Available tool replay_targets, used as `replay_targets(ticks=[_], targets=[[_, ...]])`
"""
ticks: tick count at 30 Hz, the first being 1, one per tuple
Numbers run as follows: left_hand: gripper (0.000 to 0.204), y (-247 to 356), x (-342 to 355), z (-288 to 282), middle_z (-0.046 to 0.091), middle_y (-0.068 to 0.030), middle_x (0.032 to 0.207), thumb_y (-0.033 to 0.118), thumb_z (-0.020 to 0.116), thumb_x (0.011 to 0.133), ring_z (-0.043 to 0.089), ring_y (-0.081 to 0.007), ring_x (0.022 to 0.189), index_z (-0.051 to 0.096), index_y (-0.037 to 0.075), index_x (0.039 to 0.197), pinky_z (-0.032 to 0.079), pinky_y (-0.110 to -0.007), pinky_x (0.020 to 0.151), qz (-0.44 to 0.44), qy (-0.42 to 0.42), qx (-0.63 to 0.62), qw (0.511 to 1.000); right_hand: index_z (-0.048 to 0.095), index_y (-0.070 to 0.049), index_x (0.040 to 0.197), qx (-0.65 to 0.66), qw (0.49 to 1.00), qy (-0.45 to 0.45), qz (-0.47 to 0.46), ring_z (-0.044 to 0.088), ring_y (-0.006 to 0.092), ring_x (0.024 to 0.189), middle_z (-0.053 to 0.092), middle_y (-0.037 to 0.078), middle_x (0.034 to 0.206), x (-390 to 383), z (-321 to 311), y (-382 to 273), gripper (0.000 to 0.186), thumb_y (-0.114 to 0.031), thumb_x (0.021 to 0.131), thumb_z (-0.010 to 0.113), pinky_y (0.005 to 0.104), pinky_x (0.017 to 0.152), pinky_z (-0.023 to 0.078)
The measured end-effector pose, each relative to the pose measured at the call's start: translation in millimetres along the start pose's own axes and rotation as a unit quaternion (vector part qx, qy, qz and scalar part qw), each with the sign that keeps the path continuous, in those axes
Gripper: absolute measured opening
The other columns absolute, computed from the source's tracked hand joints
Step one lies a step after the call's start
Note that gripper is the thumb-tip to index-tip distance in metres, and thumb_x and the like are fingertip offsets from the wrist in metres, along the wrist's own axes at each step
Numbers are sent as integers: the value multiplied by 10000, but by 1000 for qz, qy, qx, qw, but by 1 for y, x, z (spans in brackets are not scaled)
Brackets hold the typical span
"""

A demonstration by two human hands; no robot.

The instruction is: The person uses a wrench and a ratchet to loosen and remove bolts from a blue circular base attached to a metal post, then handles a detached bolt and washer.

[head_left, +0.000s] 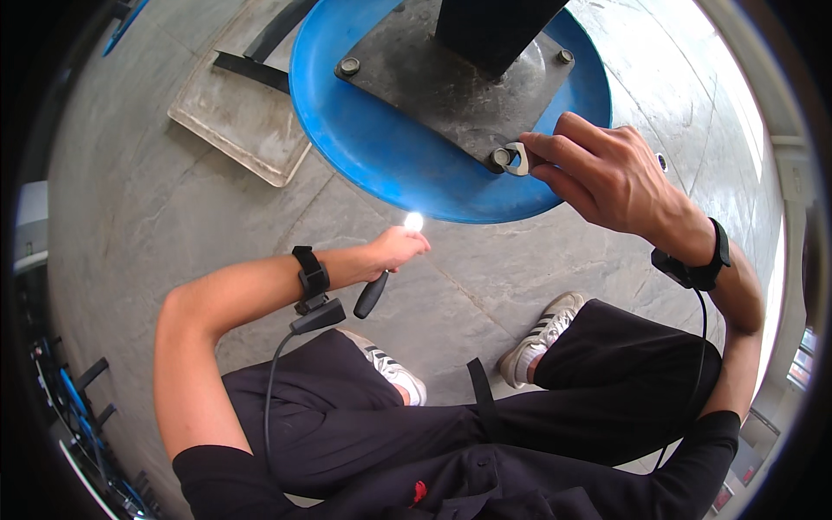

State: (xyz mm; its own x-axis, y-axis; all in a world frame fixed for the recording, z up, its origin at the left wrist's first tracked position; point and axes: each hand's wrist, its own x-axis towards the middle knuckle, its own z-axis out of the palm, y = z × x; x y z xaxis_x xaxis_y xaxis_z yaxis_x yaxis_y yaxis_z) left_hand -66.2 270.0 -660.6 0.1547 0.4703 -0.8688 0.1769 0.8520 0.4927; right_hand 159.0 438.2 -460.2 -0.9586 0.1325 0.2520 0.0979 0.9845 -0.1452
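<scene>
Your left hand [397, 250] gripped black-handled lit torch [373, 293]; right hand [607, 173] pinched small silver metal wrench [517, 159] on bolt [500, 158] of grey steel baseplate [433, 82].

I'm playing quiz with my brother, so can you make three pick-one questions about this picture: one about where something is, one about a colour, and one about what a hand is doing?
1. Where does the wrench sit?
A. On a bolt at the near corner of the grey plate
B. On the floor by a shoe
C. On the flat tray

2. What colour is the round disc under the grey plate?
A. Red
B. Blue
C. Yellow

3. What is the left hand doing?
A. Resting open on the floor
B. Gripping a lit flashlight
C. Holding a shoe

Answers:
1. A: the wrench head is around the bolt, held by the right hand.
2. B: the disc shows bright blue around the plate.
3. B: the fingers are closed on the flashlight, glowing at its front end.
</scene>
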Motion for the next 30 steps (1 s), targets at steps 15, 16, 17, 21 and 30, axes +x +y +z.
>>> replay_targets(ticks=[15,16,17,21,30], targets=[[129,-5,8,-4,466,65,717,147,553,871,357,-37,530,621,103,972,320,-224,472,2,0,-5,1000,586,-56,1018,0,1000,-22,9,514,145,476,532,26,757,3,-3,0,208,-214,901,653,291,408,405],[126,-6,8,-4,472,65,722,147,553,872,356,-36,530,619,103,970,320,-223,472,3,0,-6,1000,590,-58,1014,8,1000,-19,0,516,144,477,537,26,762,3,-2,3,206,-214,896,656,290,412,407],[123,-6,8,-4,478,65,727,147,553,874,356,-35,531,618,103,968,319,-222,472,3,0,-7,1000,590,-58,1014,8,1000,-19,0,516,144,477,537,26,762,2,0,5,206,-214,896,656,290,412,407],[123,-6,6,-4,478,65,730,147,554,874,358,-33,531,617,103,970,318,-221,470,1,-1,-9,1000,599,-64,1013,5,999,-5,-41,520,125,490,539,21,774,0,4,17,205,-215,887,657,276,415,396],[122,-8,6,-5,483,63,738,148,551,875,366,-35,533,617,101,966,323,-221,469,8,7,-4,1000,621,-135,1049,-79,995,9,-67,526,120,585,528,7,803,10,8,16,207,-205,862,673,252,495,434]])
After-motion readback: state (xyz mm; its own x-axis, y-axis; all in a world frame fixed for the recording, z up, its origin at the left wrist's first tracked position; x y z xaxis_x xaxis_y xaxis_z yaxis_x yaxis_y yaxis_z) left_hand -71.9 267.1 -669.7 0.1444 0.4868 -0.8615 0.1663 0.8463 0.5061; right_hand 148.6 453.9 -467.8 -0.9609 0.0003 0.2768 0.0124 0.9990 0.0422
